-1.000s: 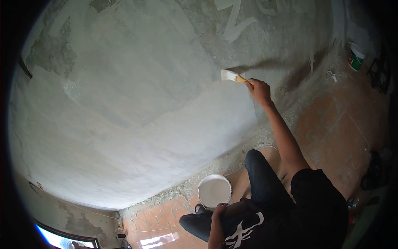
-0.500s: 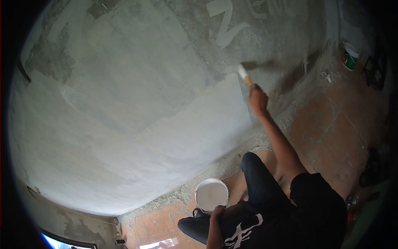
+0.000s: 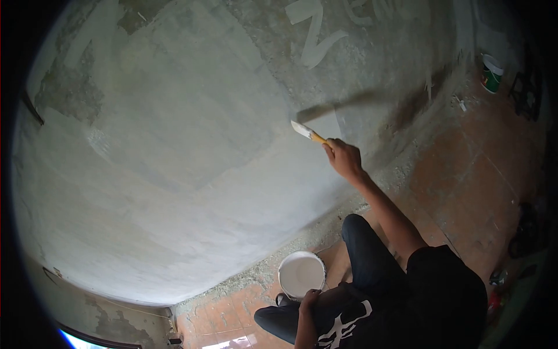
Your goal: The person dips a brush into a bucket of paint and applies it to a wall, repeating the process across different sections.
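Observation:
My right hand (image 3: 346,158) is closed round the yellow handle of a paintbrush (image 3: 303,130), whose white-coated bristles point left against the wall (image 3: 192,116). Below the brush, a smooth whitish area covers the lower wall, while the upper part is rough grey with broad brushed marks like letters. Down by my folded leg stands a white bucket (image 3: 285,289) with pale paint inside. My left hand (image 3: 310,298) grips this bucket at its near rim, the fingers partly hidden.
A green and white bucket (image 3: 491,75) stands at the far right by the wall. Crumbled debris (image 3: 256,273) lines the foot of the wall along the orange tiled floor (image 3: 459,198). Dark objects (image 3: 525,230) lie at the right edge.
My right hand has swept the paintbrush left and down along the wall, and the bristles now point more to the left. My left hand stays at the bucket.

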Action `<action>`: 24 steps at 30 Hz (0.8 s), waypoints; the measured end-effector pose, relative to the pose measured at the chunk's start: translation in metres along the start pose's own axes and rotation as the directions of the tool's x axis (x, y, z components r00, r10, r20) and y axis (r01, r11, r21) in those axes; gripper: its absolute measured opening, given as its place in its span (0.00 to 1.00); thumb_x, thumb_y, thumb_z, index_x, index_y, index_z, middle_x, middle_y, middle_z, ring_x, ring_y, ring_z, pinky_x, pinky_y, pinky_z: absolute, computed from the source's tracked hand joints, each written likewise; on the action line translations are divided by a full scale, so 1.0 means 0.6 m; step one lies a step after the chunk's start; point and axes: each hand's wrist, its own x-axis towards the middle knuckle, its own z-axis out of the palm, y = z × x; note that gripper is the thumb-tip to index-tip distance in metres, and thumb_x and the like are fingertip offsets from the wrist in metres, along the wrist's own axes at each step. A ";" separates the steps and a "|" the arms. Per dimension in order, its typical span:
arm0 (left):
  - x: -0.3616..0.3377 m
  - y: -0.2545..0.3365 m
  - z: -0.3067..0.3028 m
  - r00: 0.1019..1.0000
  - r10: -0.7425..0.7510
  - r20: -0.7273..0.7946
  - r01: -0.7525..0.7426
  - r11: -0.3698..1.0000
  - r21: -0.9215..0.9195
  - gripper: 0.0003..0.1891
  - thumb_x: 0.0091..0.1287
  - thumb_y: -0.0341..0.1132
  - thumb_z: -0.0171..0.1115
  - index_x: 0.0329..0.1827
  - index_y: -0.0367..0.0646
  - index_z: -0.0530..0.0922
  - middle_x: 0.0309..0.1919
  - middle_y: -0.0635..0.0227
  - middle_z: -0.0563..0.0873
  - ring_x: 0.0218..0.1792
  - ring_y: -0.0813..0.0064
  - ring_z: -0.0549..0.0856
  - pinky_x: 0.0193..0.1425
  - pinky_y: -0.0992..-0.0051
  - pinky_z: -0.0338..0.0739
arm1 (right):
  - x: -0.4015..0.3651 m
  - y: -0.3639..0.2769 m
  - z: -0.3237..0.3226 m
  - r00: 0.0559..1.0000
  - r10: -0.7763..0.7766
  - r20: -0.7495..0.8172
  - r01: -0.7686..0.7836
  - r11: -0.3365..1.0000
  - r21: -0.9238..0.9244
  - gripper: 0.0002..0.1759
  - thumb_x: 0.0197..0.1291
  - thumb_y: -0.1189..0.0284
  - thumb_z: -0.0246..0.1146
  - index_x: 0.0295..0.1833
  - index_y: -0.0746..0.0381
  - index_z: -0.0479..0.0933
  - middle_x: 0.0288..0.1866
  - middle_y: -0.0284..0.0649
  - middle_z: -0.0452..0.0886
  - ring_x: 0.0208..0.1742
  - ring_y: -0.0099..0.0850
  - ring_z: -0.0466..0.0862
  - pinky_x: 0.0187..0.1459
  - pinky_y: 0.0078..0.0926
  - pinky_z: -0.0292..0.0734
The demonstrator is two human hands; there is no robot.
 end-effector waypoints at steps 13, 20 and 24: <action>-0.028 0.018 -0.003 0.999 -0.003 -0.037 0.002 1.000 -0.023 0.24 0.58 0.46 0.54 0.47 0.33 0.75 0.41 0.49 0.80 0.45 0.59 0.79 0.50 0.69 0.70 | 0.058 0.084 -0.025 0.966 0.257 0.016 -0.255 0.963 -0.084 0.13 0.56 0.62 0.56 0.29 0.62 0.74 0.21 0.41 0.77 0.24 0.40 0.79 0.25 0.34 0.71; -0.021 0.018 -0.004 0.999 -0.031 -0.009 0.031 0.999 0.023 0.24 0.58 0.46 0.54 0.48 0.33 0.75 0.43 0.49 0.80 0.46 0.60 0.79 0.51 0.70 0.70 | 0.064 0.033 -0.008 0.979 0.203 0.028 -0.202 0.931 0.305 0.16 0.56 0.61 0.57 0.29 0.65 0.75 0.17 0.41 0.74 0.18 0.34 0.73 0.22 0.28 0.65; -0.022 0.022 -0.007 1.000 0.004 -0.013 -0.004 1.000 0.019 0.24 0.58 0.46 0.54 0.48 0.33 0.74 0.43 0.49 0.80 0.45 0.59 0.79 0.51 0.69 0.70 | 0.050 0.033 0.067 0.911 0.372 0.178 -0.393 0.651 0.649 0.20 0.58 0.58 0.55 0.28 0.66 0.76 0.14 0.32 0.68 0.18 0.20 0.66 0.22 0.22 0.62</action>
